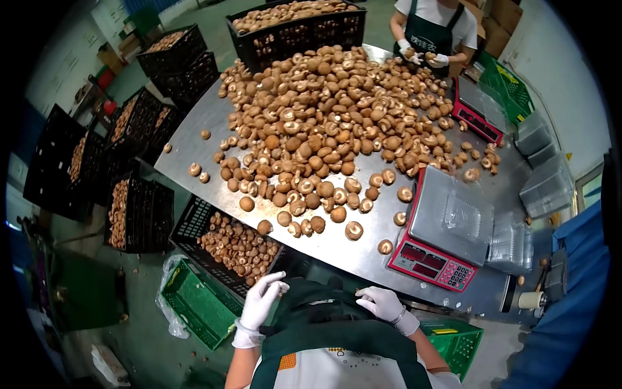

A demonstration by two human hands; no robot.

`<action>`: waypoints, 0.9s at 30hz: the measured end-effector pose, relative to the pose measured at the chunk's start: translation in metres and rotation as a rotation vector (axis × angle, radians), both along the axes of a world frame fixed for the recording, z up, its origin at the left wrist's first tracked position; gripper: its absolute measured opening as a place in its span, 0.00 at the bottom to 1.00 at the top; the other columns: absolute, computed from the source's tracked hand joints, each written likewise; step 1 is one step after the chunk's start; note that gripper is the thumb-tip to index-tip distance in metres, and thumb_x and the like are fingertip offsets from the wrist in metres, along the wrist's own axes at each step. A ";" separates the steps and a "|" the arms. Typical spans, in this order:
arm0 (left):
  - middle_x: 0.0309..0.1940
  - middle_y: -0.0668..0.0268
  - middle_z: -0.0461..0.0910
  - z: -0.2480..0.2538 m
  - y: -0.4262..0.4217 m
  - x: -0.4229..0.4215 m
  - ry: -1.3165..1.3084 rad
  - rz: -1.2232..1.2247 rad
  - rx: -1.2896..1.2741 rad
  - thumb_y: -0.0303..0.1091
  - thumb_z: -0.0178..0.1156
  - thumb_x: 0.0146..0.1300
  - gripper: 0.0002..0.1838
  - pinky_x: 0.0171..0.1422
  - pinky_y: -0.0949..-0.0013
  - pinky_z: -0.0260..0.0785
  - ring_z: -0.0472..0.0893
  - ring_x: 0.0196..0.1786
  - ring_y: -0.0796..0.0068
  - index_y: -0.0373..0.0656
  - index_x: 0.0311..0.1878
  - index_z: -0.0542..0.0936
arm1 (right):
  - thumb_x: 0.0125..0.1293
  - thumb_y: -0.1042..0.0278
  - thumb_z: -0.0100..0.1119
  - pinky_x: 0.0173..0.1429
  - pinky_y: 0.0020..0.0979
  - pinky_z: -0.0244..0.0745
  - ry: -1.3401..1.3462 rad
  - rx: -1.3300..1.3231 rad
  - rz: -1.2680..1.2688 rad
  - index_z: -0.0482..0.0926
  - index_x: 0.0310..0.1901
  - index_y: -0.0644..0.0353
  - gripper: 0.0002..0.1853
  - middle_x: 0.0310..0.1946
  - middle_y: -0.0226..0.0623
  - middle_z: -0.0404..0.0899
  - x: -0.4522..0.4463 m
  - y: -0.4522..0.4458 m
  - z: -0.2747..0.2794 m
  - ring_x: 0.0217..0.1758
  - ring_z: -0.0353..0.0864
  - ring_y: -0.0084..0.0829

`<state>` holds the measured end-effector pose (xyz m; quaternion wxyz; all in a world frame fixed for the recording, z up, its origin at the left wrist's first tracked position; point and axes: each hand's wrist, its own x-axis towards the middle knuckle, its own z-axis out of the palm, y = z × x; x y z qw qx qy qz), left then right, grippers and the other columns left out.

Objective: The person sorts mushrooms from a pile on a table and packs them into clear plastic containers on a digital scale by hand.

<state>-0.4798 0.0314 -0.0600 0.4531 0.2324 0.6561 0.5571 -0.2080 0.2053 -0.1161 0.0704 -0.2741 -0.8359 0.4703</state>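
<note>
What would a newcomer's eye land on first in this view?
Probably the big heap of brown mushrooms on the metal table, in the upper middle of the view. Next, the nearer red scale, right of centre, with a clear plastic tray on its platform. Below, the white-gloved left hand and right hand stand out either side of the dark green apron.

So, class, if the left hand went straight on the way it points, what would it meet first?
Probably the near edge of the metal table, with mushrooms beyond; whether the left hand is level with it is unclear.
</note>
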 end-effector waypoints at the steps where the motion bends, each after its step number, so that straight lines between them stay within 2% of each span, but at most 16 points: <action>1: 0.40 0.62 0.81 -0.004 -0.007 0.002 0.008 0.005 -0.022 0.33 0.50 0.71 0.16 0.52 0.75 0.69 0.78 0.43 0.79 0.34 0.57 0.73 | 0.59 0.60 0.64 0.36 0.32 0.75 -0.040 0.066 0.033 0.80 0.41 0.56 0.12 0.28 0.34 0.80 -0.004 0.003 -0.001 0.31 0.81 0.35; 6: 0.38 0.64 0.82 -0.026 -0.033 -0.016 0.006 0.194 -0.058 0.31 0.52 0.70 0.15 0.53 0.75 0.69 0.78 0.43 0.79 0.35 0.56 0.74 | 0.58 0.58 0.63 0.36 0.35 0.75 -0.086 0.221 0.132 0.80 0.39 0.53 0.11 0.27 0.33 0.79 -0.039 0.026 -0.007 0.32 0.81 0.36; 8: 0.38 0.65 0.81 -0.035 -0.037 -0.034 -0.019 0.242 -0.065 0.30 0.54 0.69 0.15 0.52 0.76 0.69 0.78 0.41 0.80 0.35 0.56 0.74 | 0.59 0.59 0.61 0.36 0.36 0.76 -0.148 0.236 0.156 0.81 0.39 0.54 0.11 0.31 0.37 0.80 -0.066 0.041 0.014 0.34 0.81 0.39; 10: 0.37 0.65 0.81 -0.035 -0.032 -0.055 0.036 0.257 -0.083 0.31 0.55 0.68 0.15 0.50 0.76 0.70 0.78 0.40 0.80 0.36 0.56 0.75 | 0.60 0.59 0.60 0.37 0.34 0.76 0.017 0.288 0.095 0.81 0.41 0.56 0.12 0.34 0.40 0.81 -0.092 0.066 0.018 0.34 0.81 0.39; 11: 0.38 0.65 0.81 -0.046 -0.029 -0.067 0.022 0.283 -0.057 0.30 0.56 0.67 0.16 0.48 0.76 0.71 0.79 0.39 0.81 0.36 0.55 0.76 | 0.61 0.59 0.60 0.38 0.33 0.76 0.032 0.244 -0.014 0.82 0.42 0.57 0.13 0.34 0.42 0.81 -0.106 0.079 0.015 0.34 0.82 0.38; 14: 0.37 0.66 0.82 -0.064 -0.012 -0.102 0.215 0.256 -0.137 0.29 0.59 0.63 0.14 0.46 0.77 0.72 0.79 0.39 0.82 0.36 0.52 0.78 | 0.60 0.62 0.62 0.40 0.31 0.75 0.050 0.084 -0.294 0.80 0.45 0.60 0.14 0.34 0.42 0.81 -0.155 0.107 0.027 0.35 0.81 0.33; 15: 0.37 0.65 0.83 -0.058 0.000 -0.112 0.297 0.218 -0.159 0.28 0.61 0.62 0.15 0.46 0.77 0.72 0.80 0.39 0.82 0.35 0.51 0.79 | 0.60 0.63 0.63 0.41 0.30 0.75 0.128 0.194 -0.324 0.79 0.47 0.61 0.16 0.37 0.41 0.81 -0.173 0.113 0.026 0.36 0.82 0.32; 16: 0.35 0.63 0.82 -0.062 0.010 -0.120 0.344 0.205 -0.116 0.28 0.62 0.60 0.15 0.45 0.74 0.73 0.81 0.38 0.77 0.36 0.51 0.79 | 0.59 0.62 0.63 0.47 0.32 0.75 0.029 0.099 -0.354 0.77 0.52 0.60 0.20 0.43 0.43 0.80 -0.189 0.119 0.028 0.43 0.81 0.35; 18: 0.34 0.63 0.80 -0.073 0.030 -0.136 0.612 0.104 -0.100 0.26 0.63 0.58 0.15 0.42 0.74 0.72 0.80 0.35 0.76 0.37 0.50 0.78 | 0.57 0.61 0.65 0.54 0.35 0.73 0.052 0.441 -0.354 0.75 0.56 0.59 0.25 0.50 0.43 0.77 -0.212 0.130 0.006 0.51 0.78 0.39; 19: 0.33 0.62 0.78 -0.077 0.042 -0.141 0.688 0.090 -0.080 0.26 0.64 0.56 0.15 0.41 0.71 0.72 0.80 0.34 0.71 0.38 0.47 0.78 | 0.57 0.61 0.65 0.54 0.35 0.73 0.038 0.445 -0.356 0.75 0.56 0.59 0.25 0.50 0.43 0.77 -0.221 0.132 -0.002 0.51 0.78 0.39; 20: 0.36 0.58 0.78 -0.086 0.051 -0.145 0.736 0.062 -0.068 0.30 0.67 0.53 0.16 0.46 0.65 0.73 0.80 0.39 0.62 0.39 0.46 0.79 | 0.56 0.60 0.65 0.56 0.36 0.71 -0.014 0.546 -0.333 0.74 0.57 0.58 0.27 0.53 0.43 0.75 -0.228 0.134 -0.011 0.53 0.76 0.41; 21: 0.38 0.59 0.78 -0.089 0.061 -0.147 0.808 0.013 -0.025 0.32 0.67 0.52 0.18 0.48 0.64 0.72 0.79 0.41 0.61 0.40 0.48 0.78 | 0.55 0.60 0.66 0.58 0.38 0.70 -0.064 0.646 -0.309 0.72 0.59 0.57 0.29 0.55 0.43 0.73 -0.234 0.135 -0.016 0.55 0.73 0.43; 22: 0.39 0.59 0.77 -0.091 0.069 -0.148 0.880 -0.036 0.017 0.33 0.68 0.51 0.21 0.50 0.62 0.71 0.78 0.44 0.59 0.41 0.49 0.77 | 0.55 0.60 0.66 0.58 0.38 0.70 -0.073 0.644 -0.311 0.72 0.59 0.57 0.29 0.55 0.43 0.73 -0.238 0.133 -0.020 0.55 0.73 0.43; 25: 0.45 0.62 0.74 -0.103 0.083 -0.150 0.962 -0.309 -0.086 0.36 0.67 0.51 0.26 0.51 0.60 0.70 0.75 0.47 0.59 0.45 0.54 0.74 | 0.54 0.63 0.65 0.61 0.39 0.69 -0.260 0.586 -0.281 0.71 0.61 0.52 0.30 0.57 0.42 0.72 -0.242 0.129 -0.025 0.58 0.72 0.44; 26: 0.44 0.60 0.75 -0.108 0.085 -0.152 0.946 -0.319 -0.070 0.36 0.68 0.51 0.24 0.54 0.61 0.69 0.75 0.48 0.56 0.44 0.52 0.76 | 0.54 0.65 0.65 0.61 0.38 0.69 -0.223 0.583 -0.305 0.72 0.60 0.53 0.29 0.56 0.41 0.73 -0.241 0.131 -0.028 0.57 0.72 0.44; 27: 0.43 0.61 0.75 -0.114 0.085 -0.155 0.931 -0.284 -0.025 0.34 0.67 0.52 0.23 0.52 0.63 0.70 0.76 0.47 0.59 0.44 0.53 0.76 | 0.54 0.64 0.65 0.60 0.39 0.69 -0.195 0.611 -0.328 0.73 0.60 0.53 0.28 0.55 0.41 0.74 -0.237 0.134 -0.033 0.56 0.73 0.44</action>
